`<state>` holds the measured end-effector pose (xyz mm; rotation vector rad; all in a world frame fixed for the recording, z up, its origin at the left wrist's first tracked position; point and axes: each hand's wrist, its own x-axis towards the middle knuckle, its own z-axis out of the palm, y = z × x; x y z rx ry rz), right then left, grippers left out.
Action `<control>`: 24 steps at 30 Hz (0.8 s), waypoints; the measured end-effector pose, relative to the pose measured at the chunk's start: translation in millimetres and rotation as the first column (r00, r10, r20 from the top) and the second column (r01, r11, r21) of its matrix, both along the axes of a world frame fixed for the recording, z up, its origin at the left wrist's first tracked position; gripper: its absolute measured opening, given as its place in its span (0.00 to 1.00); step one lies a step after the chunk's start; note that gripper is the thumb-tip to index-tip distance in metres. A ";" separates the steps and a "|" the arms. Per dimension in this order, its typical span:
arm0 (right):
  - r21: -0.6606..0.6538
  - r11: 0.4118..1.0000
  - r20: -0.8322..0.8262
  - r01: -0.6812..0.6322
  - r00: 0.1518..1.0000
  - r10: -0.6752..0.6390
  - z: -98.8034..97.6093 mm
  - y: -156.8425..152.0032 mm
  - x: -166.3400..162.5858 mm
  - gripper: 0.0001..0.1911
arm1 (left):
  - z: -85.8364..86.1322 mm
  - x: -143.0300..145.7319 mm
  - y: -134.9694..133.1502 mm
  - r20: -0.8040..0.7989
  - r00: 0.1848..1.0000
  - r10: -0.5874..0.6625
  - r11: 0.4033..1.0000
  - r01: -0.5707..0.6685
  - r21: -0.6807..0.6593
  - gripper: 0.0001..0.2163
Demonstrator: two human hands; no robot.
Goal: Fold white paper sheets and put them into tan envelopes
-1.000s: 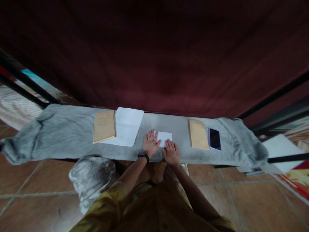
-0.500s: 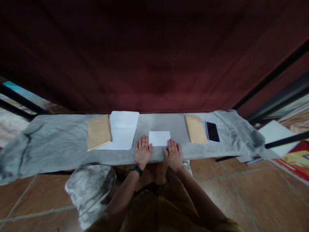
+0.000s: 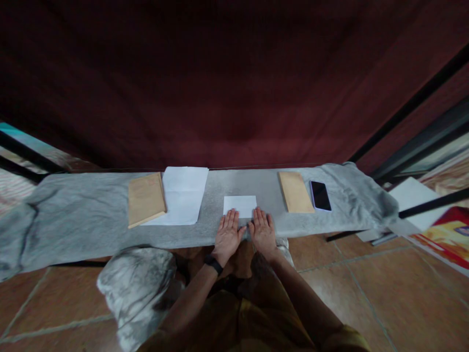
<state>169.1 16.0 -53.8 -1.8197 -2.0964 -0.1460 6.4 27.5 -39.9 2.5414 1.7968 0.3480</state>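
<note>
A small white rectangle of paper (image 3: 240, 202), probably folded, lies flat on the grey cloth-covered bench (image 3: 247, 181). My left hand (image 3: 228, 232), with a dark band on its wrist, is open, palm down, its fingertips over the paper's lower left edge. My right hand (image 3: 263, 231) lies flat too, fingers stretched out, at the paper's lower right corner. Neither hand grips anything. To the left, larger white sheets (image 3: 185, 195) lie partly beneath a brown paper envelope (image 3: 145, 199). On the right is a second brown envelope (image 3: 296, 192).
A phone (image 3: 320, 196) with a light purple edge lies right of the second envelope. A dark red curtain (image 3: 234, 107) hangs behind the bench. Left of my legs stands a fuzzy grey-white covered seat (image 3: 135, 283). Black metal bars (image 3: 432, 203) cross at the right.
My left hand has moved right, from beside the small paper onto its lower edge. The right hand stays near the lower right corner. The whole view has shifted slightly.
</note>
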 end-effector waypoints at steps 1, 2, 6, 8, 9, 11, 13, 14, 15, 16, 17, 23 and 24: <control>0.002 1.000 -0.010 0.002 1.000 -0.002 0.0 0.6 -0.3 0.28 | -0.3 -4.3 -1.7 -0.006 1.000 0.006 1.000 -0.006 0.002 0.29; 0.003 1.000 -0.021 0.004 1.000 -0.004 0.5 1.8 -1.2 0.28 | -0.2 -7.8 -3.0 -0.010 1.000 0.011 1.000 -0.011 0.004 0.29; -0.034 0.997 -0.059 -0.063 0.996 0.061 6.0 10.2 -11.4 0.27 | 2.3 -13.4 -4.8 -0.023 1.000 0.005 1.000 -0.005 -0.006 0.29; -0.078 0.987 -0.065 -0.141 0.989 0.136 8.5 13.6 -18.3 0.26 | 4.0 -13.0 -4.7 -0.034 0.999 -0.018 1.000 0.017 -0.021 0.28; -0.095 0.981 -0.064 -0.170 0.984 0.165 9.1 14.4 -21.3 0.26 | 4.9 -12.7 -4.6 -0.039 0.999 -0.031 0.999 0.029 -0.029 0.28; -0.104 0.975 -0.057 -0.195 0.980 0.190 8.8 13.9 -24.5 0.26 | 6.0 -12.4 -4.5 -0.051 0.997 -0.050 0.998 0.047 -0.043 0.28; -0.086 0.977 -0.048 -0.197 0.980 0.194 7.1 11.7 -23.8 0.27 | 6.0 -12.5 -4.7 -0.063 0.996 -0.060 0.997 0.057 -0.052 0.29; -0.073 0.977 -0.044 -0.199 0.980 0.196 6.2 10.4 -22.2 0.27 | 5.5 -12.5 -4.8 -0.068 0.996 -0.062 0.997 0.058 -0.053 0.29; -0.062 0.978 -0.041 -0.200 0.979 0.198 5.3 9.1 -20.0 0.27 | 4.7 -12.5 -5.0 -0.072 0.995 -0.064 0.997 0.060 -0.051 0.30; -0.054 0.978 -0.037 -0.199 0.980 0.197 4.5 7.8 -17.5 0.28 | 3.6 -12.4 -5.2 -0.075 0.995 -0.065 0.997 0.061 -0.045 0.30; -0.048 0.979 -0.033 -0.198 0.980 0.196 3.9 6.5 -14.8 0.28 | 2.5 -12.4 -5.3 -0.077 0.995 -0.066 0.997 0.063 -0.038 0.30; -0.014 0.978 0.015 -0.207 0.978 0.208 0.7 -1.1 2.2 0.28 | 0.7 -11.5 -5.5 -0.076 0.995 -0.063 0.998 0.062 -0.015 0.30; -0.009 0.980 0.018 -0.200 0.980 0.200 0.1 -2.1 4.5 0.28 | 1.4 -11.3 -5.5 -0.076 0.995 -0.063 0.998 0.062 -0.017 0.30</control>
